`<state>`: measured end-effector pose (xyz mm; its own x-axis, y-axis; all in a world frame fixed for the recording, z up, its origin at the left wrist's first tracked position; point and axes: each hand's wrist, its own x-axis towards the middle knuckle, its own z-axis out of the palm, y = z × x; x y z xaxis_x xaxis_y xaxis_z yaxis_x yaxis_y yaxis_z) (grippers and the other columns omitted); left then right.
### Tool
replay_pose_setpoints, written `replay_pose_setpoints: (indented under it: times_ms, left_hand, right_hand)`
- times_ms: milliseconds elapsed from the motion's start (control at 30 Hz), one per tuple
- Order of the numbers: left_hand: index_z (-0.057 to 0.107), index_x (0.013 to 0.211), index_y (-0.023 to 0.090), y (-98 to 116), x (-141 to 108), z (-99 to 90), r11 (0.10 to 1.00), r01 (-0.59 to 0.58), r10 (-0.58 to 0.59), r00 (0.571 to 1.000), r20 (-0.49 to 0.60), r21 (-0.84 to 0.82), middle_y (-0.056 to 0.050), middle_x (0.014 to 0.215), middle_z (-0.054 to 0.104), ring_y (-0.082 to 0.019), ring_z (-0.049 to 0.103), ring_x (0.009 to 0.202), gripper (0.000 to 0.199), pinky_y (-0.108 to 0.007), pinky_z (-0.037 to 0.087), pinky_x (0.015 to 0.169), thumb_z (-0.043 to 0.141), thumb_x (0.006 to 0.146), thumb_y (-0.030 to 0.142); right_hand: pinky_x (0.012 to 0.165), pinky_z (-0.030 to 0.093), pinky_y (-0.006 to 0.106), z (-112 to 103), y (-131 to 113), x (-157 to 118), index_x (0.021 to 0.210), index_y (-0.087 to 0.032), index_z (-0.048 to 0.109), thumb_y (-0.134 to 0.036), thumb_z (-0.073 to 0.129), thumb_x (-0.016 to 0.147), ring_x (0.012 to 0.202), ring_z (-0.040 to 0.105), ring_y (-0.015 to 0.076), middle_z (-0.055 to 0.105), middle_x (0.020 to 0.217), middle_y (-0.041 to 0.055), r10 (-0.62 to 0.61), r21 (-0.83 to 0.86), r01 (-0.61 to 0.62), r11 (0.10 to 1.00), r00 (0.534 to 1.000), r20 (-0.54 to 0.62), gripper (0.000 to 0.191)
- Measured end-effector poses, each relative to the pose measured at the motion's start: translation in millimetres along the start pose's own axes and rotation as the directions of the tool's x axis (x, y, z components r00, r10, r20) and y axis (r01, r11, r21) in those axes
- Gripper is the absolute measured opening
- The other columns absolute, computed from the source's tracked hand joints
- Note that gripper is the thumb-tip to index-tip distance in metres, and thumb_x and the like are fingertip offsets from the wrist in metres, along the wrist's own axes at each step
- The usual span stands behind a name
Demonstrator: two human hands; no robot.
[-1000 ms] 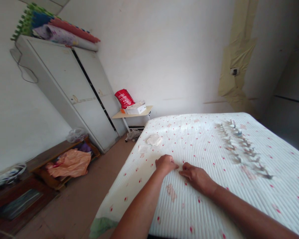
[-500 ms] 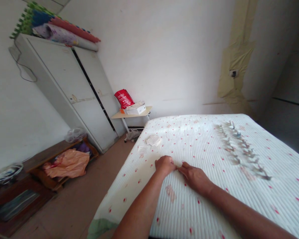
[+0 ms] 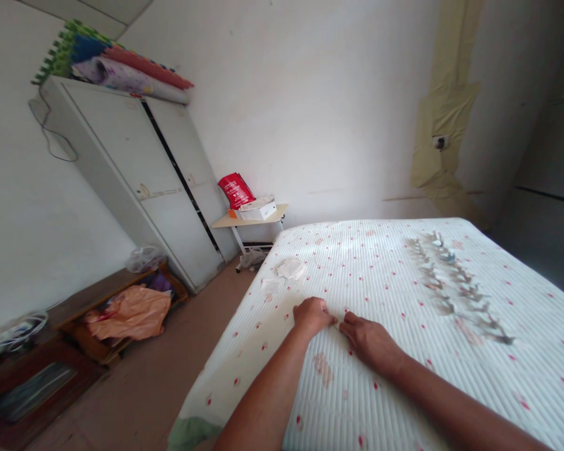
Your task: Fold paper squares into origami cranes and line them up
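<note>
My left hand [image 3: 313,314] is closed in a pinch above the patterned bed cover [image 3: 357,407]. Close beside it, my right hand [image 3: 369,341] is closed too, its fingertips almost meeting the left ones. Between the fingertips shows a small pale thing, too small to name. To the right, rows of several small folded-looking pieces [image 3: 470,288] stand on the cover, blurred. A stack of whitish paper [image 3: 291,269] and a printed sheet [image 3: 272,286] lie beyond my left hand.
A small table [image 3: 223,221] holding a red bag [image 3: 236,190] and a white box [image 3: 263,211] stands past the bed. At the left are a grey cabinet [image 3: 108,138] and a low wooden unit [image 3: 94,285] with an orange plastic bag [image 3: 131,312].
The view has tilted slightly, so everything sits a little lower. My fingertips have drawn slightly apart, and both hands stay over the same spot on the cover.
</note>
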<state>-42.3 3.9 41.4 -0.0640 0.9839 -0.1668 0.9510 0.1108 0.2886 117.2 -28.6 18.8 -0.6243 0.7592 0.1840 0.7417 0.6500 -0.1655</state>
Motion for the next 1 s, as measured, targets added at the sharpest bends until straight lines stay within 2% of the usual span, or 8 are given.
replay_pose_setpoints:
  times_ms: [367,533,700,800,1000]
  left_hand:
    - [0.064,0.071,0.026,-1.9,-0.9,3.2,1.0,-0.001,0.001,1.0,-0.016,-0.026,0.003,0.082,0.067,-0.016,0.06,0.08,0.021,-0.025,0.04,0.071,0.066,0.059,0.043]
    - [0.063,0.07,0.026,-5.0,-0.2,6.9,0.999,-0.015,0.012,0.998,-0.061,-0.048,0.004,0.079,0.066,-0.015,0.059,0.078,0.017,-0.024,0.038,0.069,0.065,0.061,0.04]
    - [0.062,0.07,0.024,-12.7,-2.7,19.7,0.995,-0.071,0.058,0.985,-0.161,-0.075,0.006,0.074,0.066,-0.012,0.058,0.075,0.013,-0.023,0.034,0.067,0.061,0.067,0.037]
    - [0.059,0.069,0.022,-16.6,-4.8,28.5,0.991,-0.123,0.105,0.952,-0.289,-0.046,0.006,0.074,0.065,-0.011,0.057,0.073,0.012,-0.023,0.032,0.068,0.057,0.072,0.033]
    - [0.058,0.07,0.02,-19.5,-6.6,33.1,0.984,-0.167,0.135,0.931,-0.34,-0.068,0.004,0.074,0.064,-0.012,0.055,0.077,0.01,-0.024,0.032,0.071,0.054,0.074,0.028]
  right_hand:
    - [0.059,0.04,0.022,4.0,0.1,-5.2,0.081,-0.017,0.059,-0.011,0.037,0.084,0.071,0.058,0.0137,0.059,0.084,0.0049,-0.006,-0.004,0.006,1.0,0.999,-0.037,0.024]
    - [0.06,0.04,0.022,8.0,0.3,-4.6,0.078,-0.017,0.059,-0.01,0.037,0.084,0.072,0.057,0.0142,0.058,0.085,0.0052,-0.007,-0.021,0.005,1.0,0.998,-0.055,0.023]
    - [0.058,0.04,0.022,8.7,0.5,-3.6,0.077,-0.017,0.058,-0.008,0.04,0.08,0.072,0.058,0.0143,0.059,0.085,0.0046,-0.008,-0.063,0.004,0.998,0.998,-0.057,0.02]
    - [0.057,0.039,0.022,7.6,-0.9,-2.7,0.076,-0.017,0.058,-0.007,0.04,0.08,0.071,0.058,0.0145,0.059,0.083,0.0045,0.003,-0.078,-0.007,0.997,0.999,-0.05,0.021]
    - [0.056,0.039,0.021,10.2,-1.0,-1.1,0.073,-0.017,0.059,-0.01,0.038,0.083,0.068,0.058,0.0124,0.059,0.083,0.0043,0.001,-0.07,-0.007,0.998,0.996,-0.089,0.024]
